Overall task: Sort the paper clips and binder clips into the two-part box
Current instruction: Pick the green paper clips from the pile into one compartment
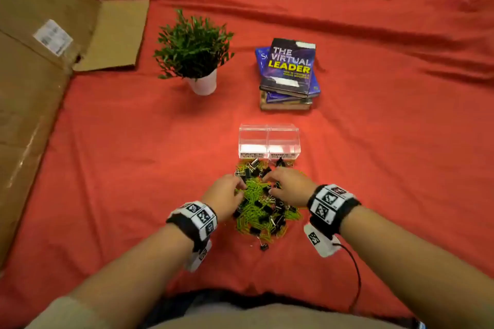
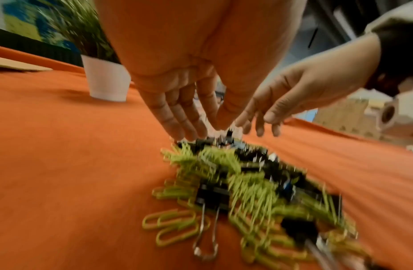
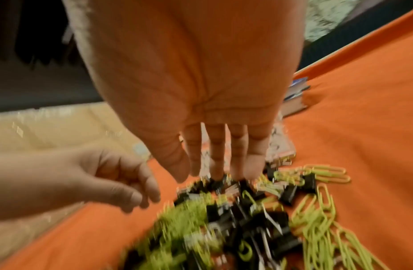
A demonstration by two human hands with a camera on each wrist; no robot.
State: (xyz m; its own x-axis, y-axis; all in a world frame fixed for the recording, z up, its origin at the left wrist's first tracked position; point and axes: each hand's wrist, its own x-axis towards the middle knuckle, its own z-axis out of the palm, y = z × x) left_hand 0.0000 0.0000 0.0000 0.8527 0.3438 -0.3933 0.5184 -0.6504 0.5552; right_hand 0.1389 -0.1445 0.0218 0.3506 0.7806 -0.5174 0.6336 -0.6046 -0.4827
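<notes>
A mixed pile (image 1: 263, 205) of green paper clips and black binder clips lies on the red cloth just in front of me. Right behind it stands the clear two-part box (image 1: 268, 141), both halves looking empty, with a label on each front. My left hand (image 1: 238, 191) hangs over the pile's left side with straight fingers (image 2: 189, 127) pointing down at the clips (image 2: 247, 182) and holding nothing. My right hand (image 1: 268, 184) reaches in from the right, its straight fingertips (image 3: 218, 164) touching black binder clips (image 3: 224, 184) at the pile's far edge. Both wrist views are blurred.
A potted plant (image 1: 195, 53) in a white pot stands at the back left, and a stack of books (image 1: 290, 75) sits behind the box. A large cardboard box (image 1: 34, 61) fills the left side. One stray binder clip (image 1: 264, 246) lies nearest me. A black cable (image 1: 355, 270) trails from my right wrist.
</notes>
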